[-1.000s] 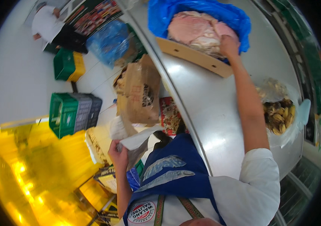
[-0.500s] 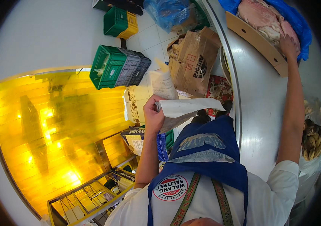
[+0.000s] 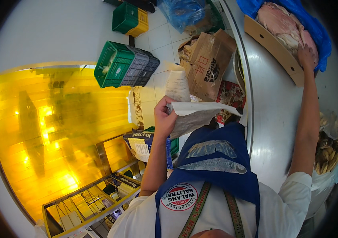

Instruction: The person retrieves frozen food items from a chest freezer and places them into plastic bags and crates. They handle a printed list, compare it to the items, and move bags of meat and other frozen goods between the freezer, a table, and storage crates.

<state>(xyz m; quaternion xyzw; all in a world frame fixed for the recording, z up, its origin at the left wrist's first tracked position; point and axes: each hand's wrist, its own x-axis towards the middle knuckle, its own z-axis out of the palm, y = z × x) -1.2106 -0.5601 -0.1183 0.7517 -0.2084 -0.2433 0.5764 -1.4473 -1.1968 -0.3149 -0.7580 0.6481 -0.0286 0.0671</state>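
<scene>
My left hand (image 3: 164, 117) is closed on a bundle of white paper sheets (image 3: 200, 109). One sheet droops toward my apron and another curls away on the far side. My right arm reaches out to the far right. There my right hand (image 3: 306, 56) lies on the pale pink raw meat (image 3: 278, 22), with its fingers stretched out over the near end. The meat sits in a cardboard box (image 3: 274, 49) lined with a blue plastic bag (image 3: 324, 47). Beneath the box is a shiny metal table (image 3: 270, 115).
On the tiled floor stand a torn brown carton (image 3: 208, 67), a green and grey crate stack (image 3: 127, 65), a green and yellow crate (image 3: 130, 20) and a blue plastic bag (image 3: 183, 14). A yellow curtain (image 3: 58, 131) hangs at left, above a metal rack (image 3: 93, 202). Bagged brownish food (image 3: 327, 154) lies at right.
The view has shifted slightly. The papers in my left hand have tilted a little and their loose sheets hang differently. My right hand stays on the meat.
</scene>
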